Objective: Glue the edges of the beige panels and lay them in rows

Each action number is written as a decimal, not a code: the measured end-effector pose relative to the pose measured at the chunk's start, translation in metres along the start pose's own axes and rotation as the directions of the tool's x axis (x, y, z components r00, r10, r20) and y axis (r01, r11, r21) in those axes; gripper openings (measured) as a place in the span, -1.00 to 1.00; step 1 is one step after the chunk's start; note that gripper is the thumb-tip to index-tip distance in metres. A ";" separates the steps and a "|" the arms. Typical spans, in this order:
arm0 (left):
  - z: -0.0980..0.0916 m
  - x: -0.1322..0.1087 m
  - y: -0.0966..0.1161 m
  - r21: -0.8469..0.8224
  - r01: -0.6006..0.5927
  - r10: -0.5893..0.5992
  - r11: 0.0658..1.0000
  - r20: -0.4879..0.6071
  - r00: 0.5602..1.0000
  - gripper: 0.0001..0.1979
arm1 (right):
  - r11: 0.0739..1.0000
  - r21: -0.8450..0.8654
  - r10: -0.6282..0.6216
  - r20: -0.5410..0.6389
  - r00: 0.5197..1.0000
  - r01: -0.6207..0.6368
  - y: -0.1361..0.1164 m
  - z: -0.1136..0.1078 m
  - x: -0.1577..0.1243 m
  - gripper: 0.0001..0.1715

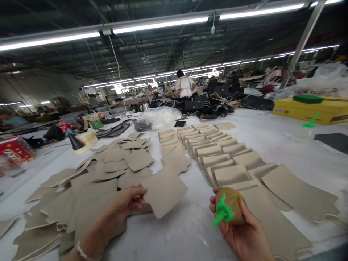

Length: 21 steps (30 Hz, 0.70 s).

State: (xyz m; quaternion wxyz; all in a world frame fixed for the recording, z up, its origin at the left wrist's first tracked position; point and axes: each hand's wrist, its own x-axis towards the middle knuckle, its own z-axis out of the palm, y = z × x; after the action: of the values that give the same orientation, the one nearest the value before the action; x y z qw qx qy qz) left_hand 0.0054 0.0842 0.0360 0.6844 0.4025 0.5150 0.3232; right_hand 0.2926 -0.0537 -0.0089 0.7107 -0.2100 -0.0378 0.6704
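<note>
My left hand point(129, 203), with a bracelet at the wrist, pinches the edge of a beige leather-like piece point(164, 190) and holds it up over the table. In my right hand point(244, 228) is a round squeeze bottle point(231, 203) with yellowish-brown contents. Its bright green nozzle point(223, 213) points down and to the left. A loose heap of similar beige pieces point(95, 195) lies under and beyond my left hand. Overlapping rows of folded beige pieces point(212, 156) run away from me, past my right hand.
A yellow box point(312, 108) with a green pad on it stands at the right, near a clear bottle point(306, 132) with a green nozzle. Crumpled plastic point(160, 117) and dark bags point(201, 103) lie at the back. A red box point(17, 150) is at left; a person point(185, 85) stands farther off.
</note>
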 end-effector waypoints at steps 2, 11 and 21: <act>0.016 0.011 0.006 -0.107 -0.007 -0.001 0.994 -0.076 0.997 -0.84 | 1.000 -0.019 -0.003 0.051 0.999 0.004 0.000 -0.002 -0.001 -0.54; 0.108 0.061 -0.021 -0.080 -0.048 0.041 0.996 -0.089 0.995 -0.94 | 1.000 0.000 0.000 0.141 0.990 0.000 -0.006 -0.011 -0.001 -0.54; 0.118 0.043 -0.029 0.884 -0.264 0.492 0.386 0.045 0.869 -0.58 | 0.999 0.038 0.030 0.146 0.989 -0.036 -0.007 -0.019 -0.004 -0.52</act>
State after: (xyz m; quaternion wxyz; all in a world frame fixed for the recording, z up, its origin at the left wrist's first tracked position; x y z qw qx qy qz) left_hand 0.1317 0.0819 0.0080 0.2294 0.7587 0.5727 0.2092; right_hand 0.3048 -0.0618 -0.0230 0.6990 -0.1467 -0.0724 0.6961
